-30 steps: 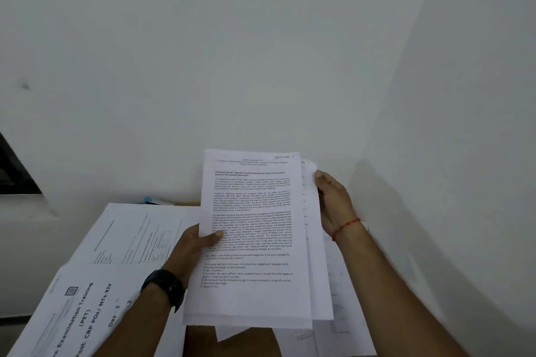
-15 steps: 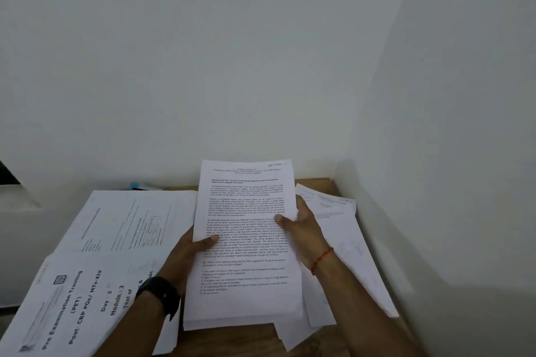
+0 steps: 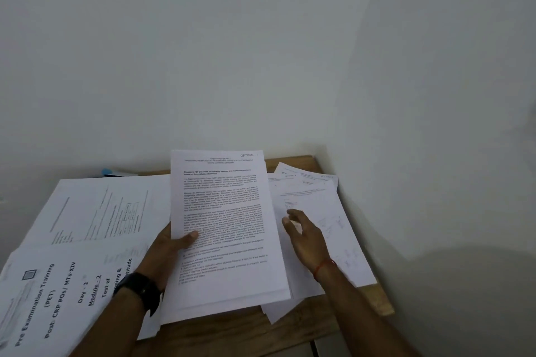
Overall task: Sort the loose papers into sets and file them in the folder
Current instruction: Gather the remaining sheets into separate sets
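— What is the setting?

— A wooden table (image 3: pixel 232 333) stands in a corner of plain white walls (image 3: pixel 203 52). It fills the lower half of the frame and is mostly covered in white papers.

— Where are the hands?

— The left hand (image 3: pixel 166 249) comes up from the bottom, left of centre, with a black watch (image 3: pixel 139 290) on its wrist. It grasps a stack of printed pages (image 3: pixel 223 211) by the stack's left edge. The thumb (image 3: pixel 188 239) lies across the front page and the fingers are hidden behind. The stack is tilted up towards the camera at the centre of the frame, with its bottom edge low over the table.

— And the right?

— The right hand (image 3: pixel 306 238) is just right of that stack, with a red thread (image 3: pixel 324 266) round the wrist and the forearm running in from the lower right. Its fingers (image 3: pixel 293 216) are loosely bent and spread, holding nothing, over the loose sheets (image 3: pixel 319 197) fanned out at the right of the table. I cannot tell whether the fingertips touch the paper.

— The other papers?

— A cover page (image 3: pixel 58 298) headed "Pre Examination Training" lies at the lower left. It overlaps a printed form (image 3: pixel 101 206) at the middle left. Something blue (image 3: pixel 108 172) peeks out behind that form, by the wall.
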